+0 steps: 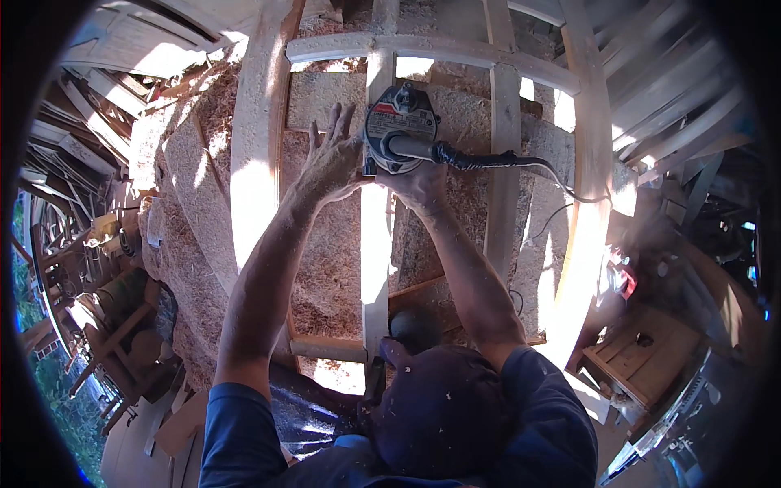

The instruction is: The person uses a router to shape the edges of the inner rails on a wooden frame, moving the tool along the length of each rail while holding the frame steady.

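1. Wooden frame (262, 146): lies flat across the middle of the view, on a bed of sawdust (195, 187) that spreads out to its left.
2. Centre rail (375, 244): runs from the near edge of the frame to the far crossbar (455, 50).
3. Power tool (400, 128): sits on the centre rail, just before the crossbar.
4. Cable (521, 163): leads from the tool rightward over the next rail (504, 163) toward the frame's right side.
5. Left hand (332, 159): flat against the tool's left side.
6. Right hand (419, 180): on the tool's near side, under the cable end.
7. Wooden crate (647, 354): right of the frame, near side.
8. Stacked timber pieces (89, 236): far left, beyond the sawdust.
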Tool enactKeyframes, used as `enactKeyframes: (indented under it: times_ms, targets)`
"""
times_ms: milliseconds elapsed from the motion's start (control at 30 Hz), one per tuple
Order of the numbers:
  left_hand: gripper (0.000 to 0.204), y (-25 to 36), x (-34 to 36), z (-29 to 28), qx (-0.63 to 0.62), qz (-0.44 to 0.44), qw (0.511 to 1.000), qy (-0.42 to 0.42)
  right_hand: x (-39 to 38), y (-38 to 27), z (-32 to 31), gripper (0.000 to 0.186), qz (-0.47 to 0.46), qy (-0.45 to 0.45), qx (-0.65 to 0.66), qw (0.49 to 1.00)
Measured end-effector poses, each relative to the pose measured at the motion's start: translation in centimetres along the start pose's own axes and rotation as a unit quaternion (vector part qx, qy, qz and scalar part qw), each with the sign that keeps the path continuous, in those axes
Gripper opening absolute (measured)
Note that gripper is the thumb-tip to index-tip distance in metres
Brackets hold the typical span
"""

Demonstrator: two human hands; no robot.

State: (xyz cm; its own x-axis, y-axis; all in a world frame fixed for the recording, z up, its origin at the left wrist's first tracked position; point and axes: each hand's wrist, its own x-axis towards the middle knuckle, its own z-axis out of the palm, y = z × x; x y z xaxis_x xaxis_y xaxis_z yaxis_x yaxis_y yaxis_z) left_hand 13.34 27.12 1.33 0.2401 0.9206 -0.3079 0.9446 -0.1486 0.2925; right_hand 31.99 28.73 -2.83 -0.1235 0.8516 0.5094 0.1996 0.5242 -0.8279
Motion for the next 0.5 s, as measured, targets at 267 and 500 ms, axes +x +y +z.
enactKeyframes:
  times_ms: [267, 500]
  targets:
    - [0.108, -1.4, 2.3, -1.1, -0.003, -0.017, 1.000, 0.010, 3.5, -1.5, 0.0, 0.089, 0.090, -0.047, -0.056, 0.993]
    - [0.094, -1.2, 3.9, -1.0, -0.062, -0.011, 0.996, 0.065, 4.8, 1.2, 0.0, 0.086, 0.092, -0.041, 0.035, 0.994]
